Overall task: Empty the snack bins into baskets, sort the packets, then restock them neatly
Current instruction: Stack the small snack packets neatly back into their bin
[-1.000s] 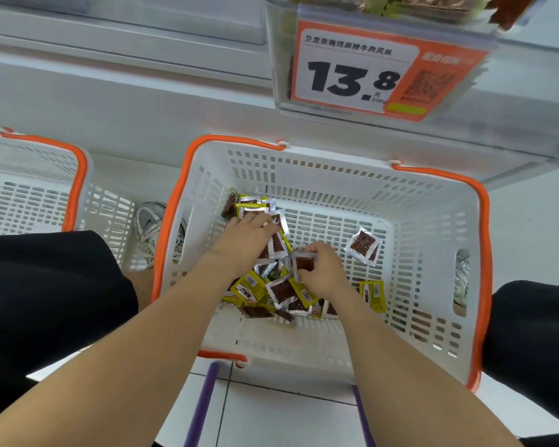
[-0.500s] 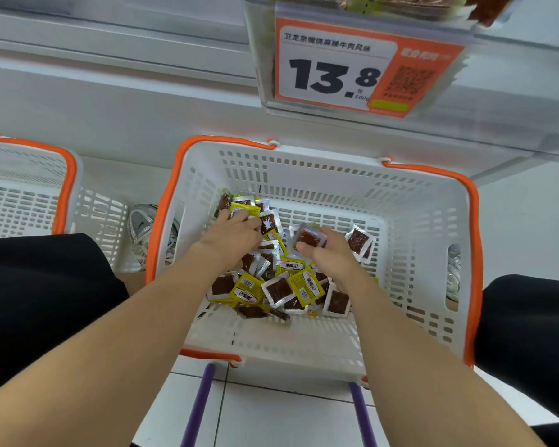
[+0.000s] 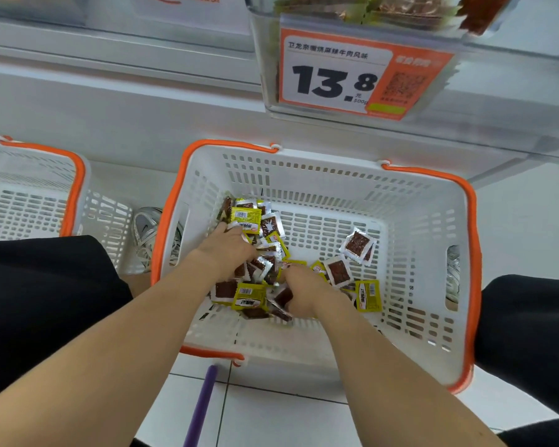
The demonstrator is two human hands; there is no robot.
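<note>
Both hands are down in the orange-rimmed basket (image 3: pixel 472 253), and the packets (image 3: pixel 265 256) are heaped on the left half of the basket floor, the heap running from the basket's far-left corner towards its near middle. The left hand (image 3: pixel 226 250) lies on the far end of the heap with its fingertips tucked under a yellow packet (image 3: pixel 246 217), so I can't tell if it's gripping or just pressing; the right hand (image 3: pixel 300 291) sits knuckles-up at the near end, fingers curled down into the wrappers, and I can't tell if anything's pinched there either. I reckon the next move turns on the strays, a clear-fronted packet (image 3: pixel 357 245) and a yellow stray (image 3: pixel 370 295), which lie apart from the heap towards the basket's right wall; the right hand is plainly nearer, and the yellow stray's long side runs near-to-far. The price tag (image 3: pixel 333 79) above the basket's far rim reads 13.8, 元/500g, headed what looks like 卫龙亲嘴烧麻辣牛肉风味; it's fixed to a clear snack bin (image 3: pixel 265 43). Packet print is too small to read, just barcodes; a second basket (image 3: pixel 78 188) stands off the basket's left side.
</note>
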